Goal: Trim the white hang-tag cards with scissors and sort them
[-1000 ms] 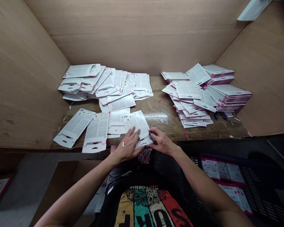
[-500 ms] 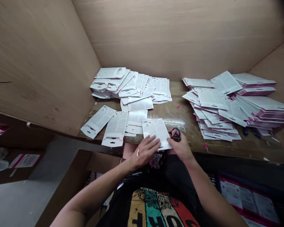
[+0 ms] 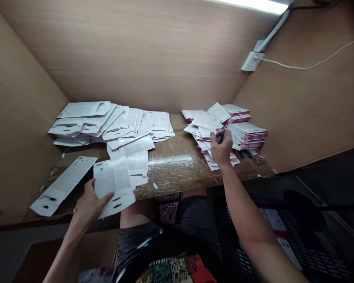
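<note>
My left hand (image 3: 90,202) grips a flat white cardboard packet (image 3: 113,179) by its left side, thumb on top of the printed face and fingers at the edge. The packet has a flap with a hang hole toward me. Another open-flapped packet (image 3: 66,182) lies to the left, and one more (image 3: 138,167) lies partly under the held one. My right hand (image 3: 222,147) is closed around dark scissors (image 3: 220,136), mostly hidden by the fingers. That hand is over the right-hand pile, beside a white packet (image 3: 203,120) lying on its top.
Overlapping packets (image 3: 84,110) fill the bench's back left; neat stacks (image 3: 252,135) stand at the right. A dark tool (image 3: 246,154) lies by them. Cardboard walls (image 3: 141,59) enclose the bench (image 3: 174,169). A power socket (image 3: 253,61) hangs at right; a dark crate (image 3: 306,243) sits below.
My hands have parted. The right went to the right-hand pile with the scissors; the packet from my lap edge is out of both hands. My left moved left and took another packet. The view shifted.
</note>
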A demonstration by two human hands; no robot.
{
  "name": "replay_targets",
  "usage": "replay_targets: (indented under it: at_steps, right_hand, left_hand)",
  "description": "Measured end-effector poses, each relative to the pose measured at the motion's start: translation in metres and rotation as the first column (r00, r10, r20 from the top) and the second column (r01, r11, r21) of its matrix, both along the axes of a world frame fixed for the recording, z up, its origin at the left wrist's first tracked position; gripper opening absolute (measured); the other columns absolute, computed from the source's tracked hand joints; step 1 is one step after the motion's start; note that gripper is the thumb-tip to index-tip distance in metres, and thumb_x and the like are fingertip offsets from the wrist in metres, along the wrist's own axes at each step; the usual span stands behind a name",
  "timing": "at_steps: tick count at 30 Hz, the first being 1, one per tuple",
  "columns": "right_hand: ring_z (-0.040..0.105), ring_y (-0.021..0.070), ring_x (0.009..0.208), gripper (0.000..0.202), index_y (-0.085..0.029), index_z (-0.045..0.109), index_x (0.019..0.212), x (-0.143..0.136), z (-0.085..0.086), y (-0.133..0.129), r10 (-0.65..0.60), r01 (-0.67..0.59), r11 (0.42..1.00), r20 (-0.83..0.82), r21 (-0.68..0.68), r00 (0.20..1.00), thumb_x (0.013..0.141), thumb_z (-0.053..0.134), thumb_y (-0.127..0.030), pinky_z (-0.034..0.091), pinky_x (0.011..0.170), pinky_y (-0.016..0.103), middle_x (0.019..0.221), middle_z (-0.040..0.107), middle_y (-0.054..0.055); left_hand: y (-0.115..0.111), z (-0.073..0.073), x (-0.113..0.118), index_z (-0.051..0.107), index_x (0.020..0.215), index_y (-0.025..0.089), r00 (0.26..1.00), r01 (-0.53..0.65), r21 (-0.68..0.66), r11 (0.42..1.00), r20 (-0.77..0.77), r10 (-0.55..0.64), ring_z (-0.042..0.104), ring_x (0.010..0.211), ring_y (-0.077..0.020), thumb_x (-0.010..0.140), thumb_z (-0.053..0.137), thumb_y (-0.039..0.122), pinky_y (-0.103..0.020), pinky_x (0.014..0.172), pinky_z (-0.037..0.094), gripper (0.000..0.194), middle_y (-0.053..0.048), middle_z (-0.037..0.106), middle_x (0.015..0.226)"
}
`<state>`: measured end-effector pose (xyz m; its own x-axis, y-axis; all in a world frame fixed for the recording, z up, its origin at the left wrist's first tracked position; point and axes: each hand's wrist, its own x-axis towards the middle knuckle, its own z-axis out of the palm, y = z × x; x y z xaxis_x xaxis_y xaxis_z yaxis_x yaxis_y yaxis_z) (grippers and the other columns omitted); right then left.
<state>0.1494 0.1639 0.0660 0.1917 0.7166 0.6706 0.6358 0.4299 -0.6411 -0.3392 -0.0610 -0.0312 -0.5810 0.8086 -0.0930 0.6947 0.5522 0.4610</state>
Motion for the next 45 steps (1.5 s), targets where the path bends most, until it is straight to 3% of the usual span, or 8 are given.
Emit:
replay_targets:
  at_steps: [6,10,13,15,21,31,39,45]
  right_hand:
    - [0.075,0.026,0.096,0.029,-0.023,0.067,0.098,-0.045,-0.066,-0.089,0.39,-0.505,0.829,-0.399,-0.241,0.83,0.104,0.064,-0.051,0.062,0.082,0.04,0.119,0.076,0.012]
    - [0.08,0.0259,0.078,0.036,-0.025,0.067,0.107,-0.068,-0.09,-0.119,0.37,-0.736,0.607,-0.714,-0.298,0.594,0.098,0.072,-0.058,0.067,0.07,0.041,0.116,0.079,0.01]
    - [0.081,0.0281,0.082,0.037,-0.023,0.07,0.098,-0.071,-0.105,-0.128,0.399,-0.742,0.544,-0.656,-0.392,0.64,0.094,0.076,-0.059,0.068,0.073,0.042,0.105,0.08,0.009]
    - [0.079,0.0288,0.088,0.033,-0.022,0.075,0.095,-0.064,-0.113,-0.13,0.476,-0.685,0.573,-0.497,-0.45,0.725,0.095,0.074,-0.054,0.067,0.082,0.043,0.099,0.081,0.009]
    - [0.078,0.0266,0.094,0.024,-0.022,0.08,0.099,-0.043,-0.127,-0.134,0.562,-0.642,0.609,-0.318,-0.465,0.764,0.101,0.068,-0.043,0.062,0.09,0.038,0.099,0.082,0.007]
    - [0.08,0.0257,0.092,0.024,-0.022,0.08,0.1,-0.047,-0.127,-0.135,0.578,-0.664,0.578,-0.337,-0.474,0.743,0.101,0.069,-0.043,0.063,0.088,0.036,0.097,0.082,0.006]
    - [0.081,0.0291,0.097,0.033,-0.022,0.078,0.095,-0.04,-0.124,-0.128,0.547,-0.787,0.39,-0.567,-0.478,0.616,0.095,0.079,-0.055,0.068,0.091,0.043,0.099,0.083,0.007]
    - [0.082,0.0249,0.098,0.037,-0.024,0.073,0.11,-0.065,-0.132,-0.122,0.425,-0.813,0.502,-0.735,-0.294,0.528,0.1,0.072,-0.06,0.068,0.101,0.047,0.133,0.072,0.008]
  left_hand:
    - [0.027,0.026,0.084,0.041,0.156,0.016,0.913,-0.013,0.368,0.93,0.385,-0.139,0.078,0.094,-0.0281,0.09,0.066,0.046,-0.04,0.083,0.064,0.077,-0.012,0.079,0.112]
    - [0.042,0.009,0.157,0.051,0.155,0.018,0.966,0.185,0.27,0.945,0.127,-0.225,0.076,0.085,-0.0291,0.099,0.062,0.04,-0.041,0.084,0.06,0.061,-0.008,0.078,0.091]
    - [0.046,-0.01,0.187,0.067,0.139,0.018,0.948,0.304,0.091,0.948,-0.121,-0.293,0.076,0.093,-0.0338,0.105,0.059,0.04,-0.048,0.092,0.058,0.042,-0.014,0.078,0.094]
    - [0.049,-0.021,0.19,0.073,0.131,0.019,0.88,0.446,0.106,0.889,-0.23,-0.414,0.075,0.103,-0.0343,0.107,0.055,0.032,-0.05,0.097,0.058,0.032,-0.016,0.078,0.104]
    - [0.068,-0.049,0.178,0.077,0.126,0.023,0.585,0.801,0.366,0.473,-0.316,-0.747,0.06,0.14,-0.0295,0.107,0.056,0.018,-0.053,0.116,0.055,0.029,-0.01,0.069,0.146]
    - [0.069,-0.053,0.18,0.079,0.124,0.022,0.597,0.794,0.353,0.495,-0.3,-0.744,0.056,0.14,-0.0315,0.109,0.058,0.026,-0.055,0.115,0.055,0.026,-0.012,0.069,0.145]
    - [0.069,-0.049,0.18,0.081,0.121,0.023,0.614,0.784,0.326,0.529,-0.273,-0.741,0.053,0.138,-0.033,0.107,0.059,0.025,-0.054,0.115,0.053,0.026,-0.011,0.07,0.142]
    - [0.066,-0.036,0.195,0.081,0.112,0.029,0.584,0.81,0.229,0.541,-0.23,-0.778,0.042,0.148,-0.0392,0.103,0.063,0.023,-0.063,0.118,0.042,0.021,-0.005,0.069,0.143]
